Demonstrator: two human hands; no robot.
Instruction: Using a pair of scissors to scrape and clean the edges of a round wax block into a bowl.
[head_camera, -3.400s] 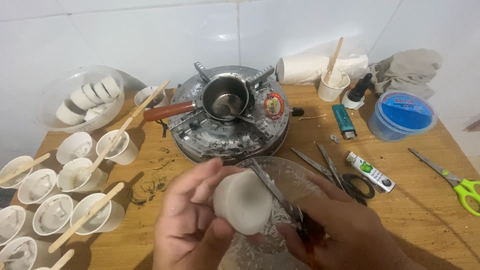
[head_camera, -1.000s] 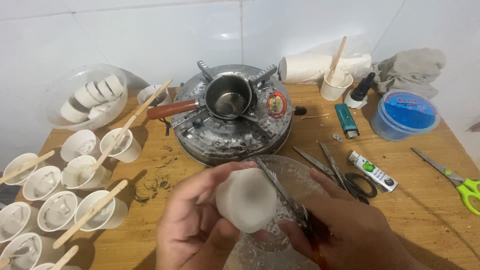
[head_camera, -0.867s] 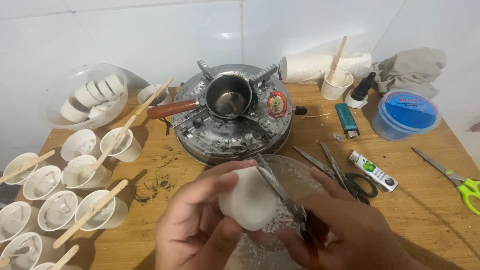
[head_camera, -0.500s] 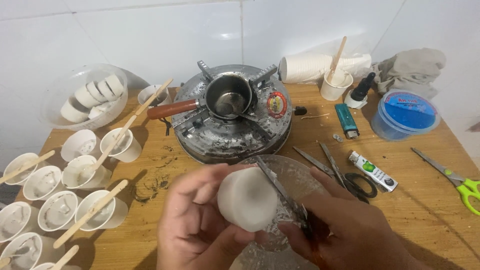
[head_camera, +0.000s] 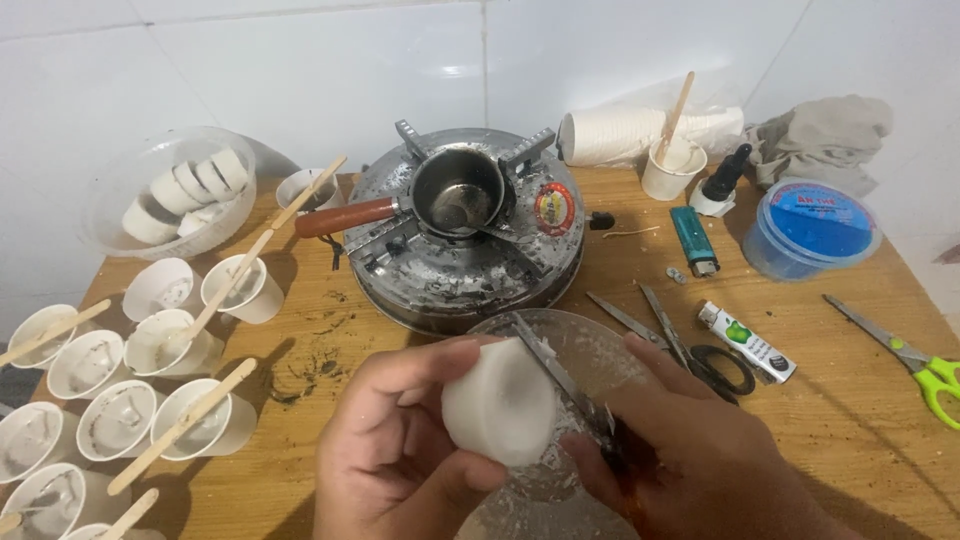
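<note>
Left hand (head_camera: 400, 450) wrapped around a white wax block (head_camera: 502, 402), right hand (head_camera: 690, 450) closed on a knife (head_camera: 562, 380) with the blade laid on the block's top edge, both over a clear glass bowl (head_camera: 590, 350) near the front of the wooden table (head_camera: 850, 420).

Counting what's around: about ten white paper cups (head_camera: 160, 345) on the left, most with a wooden stick (head_camera: 180, 425) laid across, plus one clear tub (head_camera: 165, 200) with roughly five more wax pieces. Behind the bowl sits one round metal stove (head_camera: 470, 260) carrying a small pot (head_camera: 455, 192) with a red-brown handle. Right side has two pairs of scissors, black-handled (head_camera: 690, 345) and green-handled (head_camera: 905, 355), one blue lighter (head_camera: 692, 238), one white tube (head_camera: 745, 342) with a green label, one round blue-lidded tub (head_camera: 812, 225), one dropper bottle (head_camera: 722, 182), and one grey rag (head_camera: 825, 135).
</note>
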